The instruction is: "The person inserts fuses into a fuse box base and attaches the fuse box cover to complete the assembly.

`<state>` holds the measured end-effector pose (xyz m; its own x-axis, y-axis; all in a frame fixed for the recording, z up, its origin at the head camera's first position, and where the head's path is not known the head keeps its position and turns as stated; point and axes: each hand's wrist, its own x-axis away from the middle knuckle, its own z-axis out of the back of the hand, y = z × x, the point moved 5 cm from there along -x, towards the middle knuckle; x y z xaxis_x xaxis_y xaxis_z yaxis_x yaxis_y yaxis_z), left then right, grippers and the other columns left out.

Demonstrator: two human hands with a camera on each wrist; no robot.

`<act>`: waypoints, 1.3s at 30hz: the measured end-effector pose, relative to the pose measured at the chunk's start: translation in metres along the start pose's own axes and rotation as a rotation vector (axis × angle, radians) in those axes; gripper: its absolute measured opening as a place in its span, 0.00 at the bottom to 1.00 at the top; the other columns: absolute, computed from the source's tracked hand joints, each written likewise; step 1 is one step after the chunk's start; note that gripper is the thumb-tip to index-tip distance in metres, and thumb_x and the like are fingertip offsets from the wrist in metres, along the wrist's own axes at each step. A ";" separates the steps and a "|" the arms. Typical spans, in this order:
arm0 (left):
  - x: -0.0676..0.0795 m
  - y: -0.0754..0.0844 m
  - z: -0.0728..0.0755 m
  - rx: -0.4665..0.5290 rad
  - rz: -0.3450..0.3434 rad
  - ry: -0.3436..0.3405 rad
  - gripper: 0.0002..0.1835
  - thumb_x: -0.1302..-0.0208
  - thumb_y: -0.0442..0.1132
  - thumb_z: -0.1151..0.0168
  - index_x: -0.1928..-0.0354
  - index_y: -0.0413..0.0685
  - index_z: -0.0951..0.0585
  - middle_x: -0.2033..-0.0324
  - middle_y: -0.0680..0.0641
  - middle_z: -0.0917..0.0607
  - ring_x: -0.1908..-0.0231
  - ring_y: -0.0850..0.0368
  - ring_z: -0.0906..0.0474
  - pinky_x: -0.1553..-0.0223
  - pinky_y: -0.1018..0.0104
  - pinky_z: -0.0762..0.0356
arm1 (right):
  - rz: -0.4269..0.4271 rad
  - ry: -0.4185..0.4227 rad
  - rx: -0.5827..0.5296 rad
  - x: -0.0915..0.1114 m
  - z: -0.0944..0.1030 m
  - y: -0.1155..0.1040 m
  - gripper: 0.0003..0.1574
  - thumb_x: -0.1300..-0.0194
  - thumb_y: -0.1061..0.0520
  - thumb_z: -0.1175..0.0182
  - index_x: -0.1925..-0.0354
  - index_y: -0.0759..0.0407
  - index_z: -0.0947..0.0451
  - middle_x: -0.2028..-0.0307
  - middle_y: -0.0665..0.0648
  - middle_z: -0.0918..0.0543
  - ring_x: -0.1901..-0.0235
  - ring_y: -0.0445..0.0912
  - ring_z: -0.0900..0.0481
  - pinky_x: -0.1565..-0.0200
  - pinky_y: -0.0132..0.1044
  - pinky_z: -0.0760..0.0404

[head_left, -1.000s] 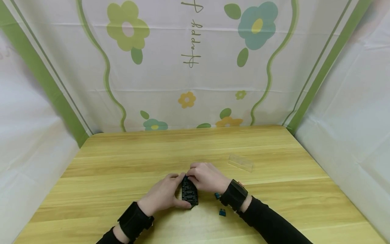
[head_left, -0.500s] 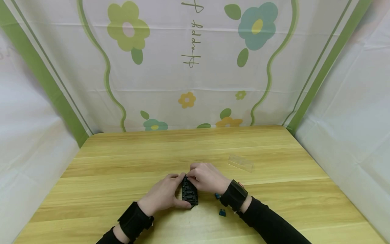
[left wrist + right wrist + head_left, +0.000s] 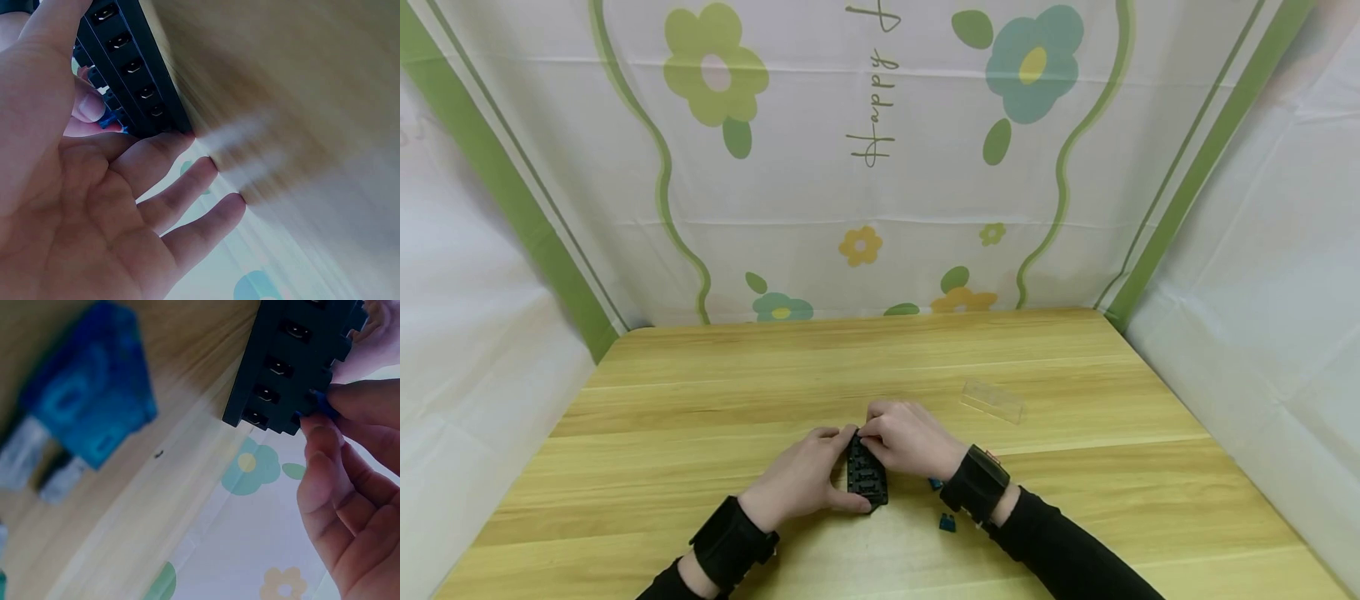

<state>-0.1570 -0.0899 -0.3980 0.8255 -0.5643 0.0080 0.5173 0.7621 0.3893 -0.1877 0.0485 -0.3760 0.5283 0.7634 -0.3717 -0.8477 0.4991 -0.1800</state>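
A black fuse block [image 3: 867, 477] with a row of metal-lined slots along its side lies on the table between my hands. My left hand [image 3: 801, 477] grips it, thumb at the near end and index finger at the far end; the other fingertips rest on the table in the left wrist view. At the block's far end my right hand [image 3: 917, 437] pinches a small blue blade fuse [image 3: 324, 405] between thumb and index finger, against one of the positions. The fingers mostly cover that fuse, so how deep it sits cannot be seen.
Two loose blue blade fuses lie right of the block: one fuse [image 3: 947, 522] nearer me, another fuse [image 3: 935, 483] partly under my right wrist. A clear plastic cover [image 3: 992, 402] lies farther back on the wooden table [image 3: 737, 375]. Cloth walls [image 3: 865, 192] stand behind and beside.
Almost nothing moves. The right wrist lowers very slightly, covering a little more of the farther loose fuse; both hands keep their hold.
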 end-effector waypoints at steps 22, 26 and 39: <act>0.001 0.000 0.000 0.008 0.002 0.011 0.56 0.54 0.72 0.37 0.29 0.43 0.38 0.42 0.36 0.28 0.42 0.43 0.31 0.48 0.52 0.29 | -0.064 -0.053 -0.038 0.000 -0.001 0.003 0.04 0.37 0.57 0.37 0.66 0.51 0.14 0.72 0.43 0.29 0.76 0.32 0.32 0.76 0.19 0.35; 0.000 0.000 0.000 0.007 0.003 0.010 0.56 0.54 0.72 0.37 0.29 0.43 0.38 0.42 0.36 0.28 0.42 0.43 0.31 0.48 0.52 0.29 | -0.072 -0.104 -0.055 -0.002 0.000 0.003 0.06 0.37 0.60 0.38 0.65 0.53 0.14 0.72 0.43 0.29 0.75 0.33 0.32 0.74 0.19 0.34; 0.001 -0.002 -0.001 0.009 0.000 0.008 0.58 0.54 0.73 0.38 0.28 0.45 0.41 0.42 0.36 0.28 0.42 0.44 0.31 0.47 0.53 0.30 | -0.083 -0.197 0.022 -0.013 0.003 0.001 0.11 0.39 0.60 0.41 0.75 0.48 0.18 0.74 0.43 0.29 0.76 0.35 0.33 0.77 0.21 0.35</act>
<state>-0.1569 -0.0914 -0.3995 0.8273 -0.5617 0.0010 0.5152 0.7595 0.3972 -0.1952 0.0398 -0.3689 0.5971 0.7838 -0.1706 -0.8009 0.5705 -0.1819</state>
